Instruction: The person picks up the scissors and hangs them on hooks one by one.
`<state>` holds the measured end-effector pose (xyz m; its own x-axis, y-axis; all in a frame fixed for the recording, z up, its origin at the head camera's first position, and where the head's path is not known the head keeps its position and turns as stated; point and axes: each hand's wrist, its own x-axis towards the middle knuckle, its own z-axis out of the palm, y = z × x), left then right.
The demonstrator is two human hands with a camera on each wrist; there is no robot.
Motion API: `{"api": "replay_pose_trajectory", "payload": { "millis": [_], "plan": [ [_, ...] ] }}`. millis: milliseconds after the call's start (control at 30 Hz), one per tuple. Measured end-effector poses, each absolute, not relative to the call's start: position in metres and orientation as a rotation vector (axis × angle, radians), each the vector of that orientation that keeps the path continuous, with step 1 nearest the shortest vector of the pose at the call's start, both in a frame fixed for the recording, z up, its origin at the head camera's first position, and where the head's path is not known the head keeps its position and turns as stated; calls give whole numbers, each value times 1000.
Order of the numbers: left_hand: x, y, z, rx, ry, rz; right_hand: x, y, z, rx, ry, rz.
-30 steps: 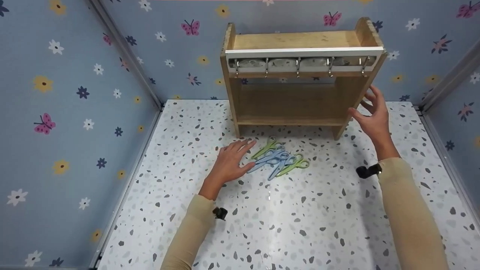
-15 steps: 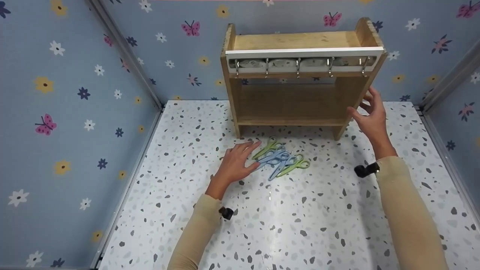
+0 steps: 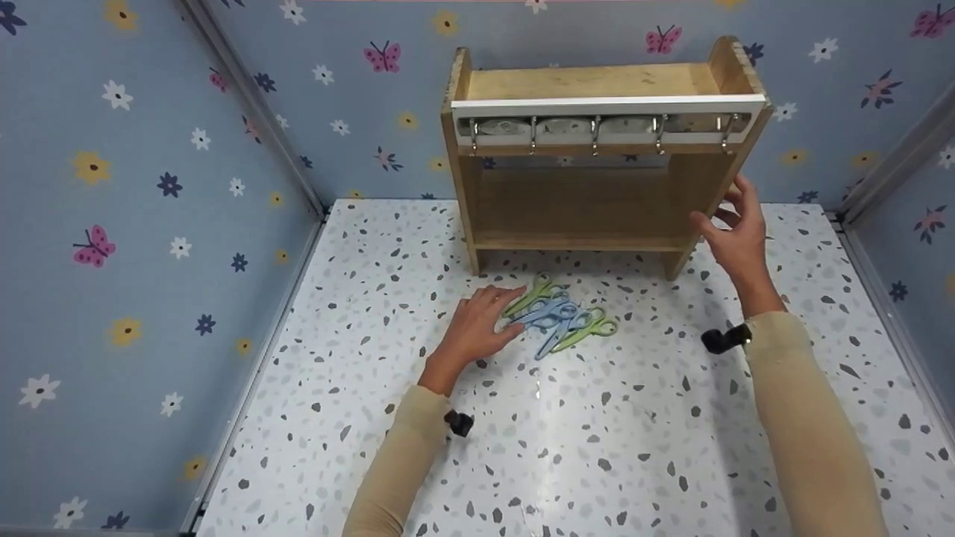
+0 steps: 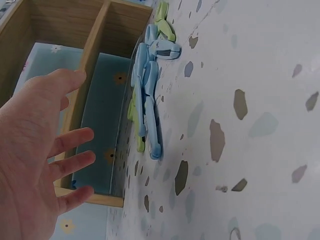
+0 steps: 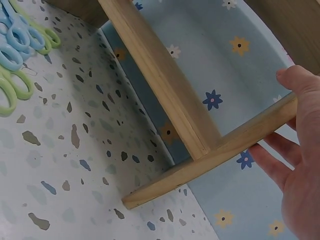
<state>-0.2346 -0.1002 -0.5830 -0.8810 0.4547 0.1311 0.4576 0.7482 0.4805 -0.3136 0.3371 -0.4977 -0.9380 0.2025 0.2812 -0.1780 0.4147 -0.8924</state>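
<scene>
Several pairs of scissors, light blue [image 3: 550, 344] and green [image 3: 574, 337], lie in an overlapping pile on the speckled tabletop. My left hand [image 3: 477, 328] hovers at the pile's left side, fingers spread and nothing held; the left wrist view shows the palm [image 4: 25, 150] and the blue scissors [image 4: 151, 120] apart from each other. Behind the pile stands a small wooden shelf [image 3: 578, 244] with a row of metal hooks [image 3: 595, 134]. At its right side panel [image 5: 240, 137], my right hand [image 3: 740, 242] grips the wood, thumb on one side and fingers on the other.
A blue wall [image 3: 380, 112] patterned with flowers and butterflies rises behind the shelf, and similar walls enclose both sides. The white speckled tabletop [image 3: 597, 447] extends in front of the scissors. A small dark camera [image 3: 459, 423] sits on the left wrist.
My left hand has moved right, closer to the scissors. The right hand has shifted only slightly on the shelf's side. Shelf and scissors stay in place.
</scene>
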Motion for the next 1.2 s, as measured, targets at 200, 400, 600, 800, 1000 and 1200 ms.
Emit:
{"api": "replay_pose_trajectory", "payload": {
  "millis": [200,400,600,800,1000,1200],
  "plan": [
    [-237,-96,-587,-759,-2936,-828,-312,336,-499,-11,-2311,1525],
    [-239,-92,-590,-748,-2940,-825,-312,334,-497,-46,-2303,1545],
    [-240,-90,-593,-759,-2921,-813,-315,334,-497,-91,-2316,1523],
    [-241,-89,-595,-757,-2913,-789,-315,336,-499,-91,-2309,1501],
    [-242,-87,-596,-735,-2923,-770,-315,336,-500,-55,-2294,1461],
    [-244,-85,-599,-734,-2920,-758,-317,335,-502,-55,-2306,1413]
  ]
}}
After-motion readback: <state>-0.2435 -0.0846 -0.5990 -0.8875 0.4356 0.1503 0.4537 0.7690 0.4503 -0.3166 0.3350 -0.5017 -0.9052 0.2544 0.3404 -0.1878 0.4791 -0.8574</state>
